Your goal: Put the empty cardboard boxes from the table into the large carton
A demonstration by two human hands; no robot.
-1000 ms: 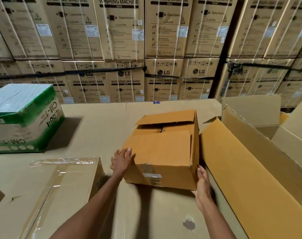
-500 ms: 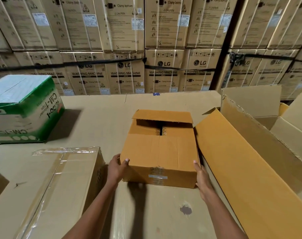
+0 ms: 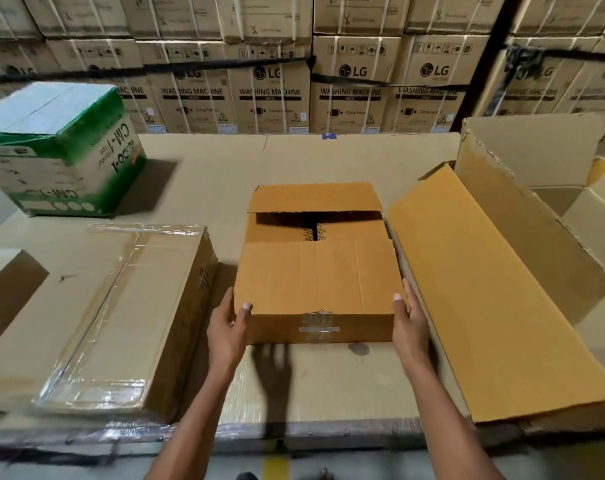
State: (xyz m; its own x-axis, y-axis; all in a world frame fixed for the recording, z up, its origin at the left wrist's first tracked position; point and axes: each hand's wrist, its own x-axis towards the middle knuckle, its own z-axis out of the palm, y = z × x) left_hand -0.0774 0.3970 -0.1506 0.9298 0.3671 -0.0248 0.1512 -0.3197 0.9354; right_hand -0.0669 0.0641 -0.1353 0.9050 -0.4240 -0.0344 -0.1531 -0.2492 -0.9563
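A small brown cardboard box point(image 3: 316, 271) with its top flaps partly open sits in the middle of the table. My left hand point(image 3: 228, 327) grips its near left corner, thumb on top. My right hand point(image 3: 410, 323) grips the near right corner, thumb on the top edge. The large carton point(image 3: 543, 216) stands open at the right, one long brown flap point(image 3: 484, 289) lying down toward the small box. A flat taped brown box point(image 3: 114, 306) lies to the left. A green and white box point(image 3: 62, 150) stands at the far left.
The table point(image 3: 218, 174) is covered with cardboard sheets; its front edge runs just below my forearms. Another brown box corner point(image 3: 7, 285) shows at the left edge. Stacked washing machine cartons point(image 3: 270, 81) form a wall behind the table.
The small box has tipped down from tilted to flat on the table and come nearer. Both hands slid to its near corners. The camera has tilted down.
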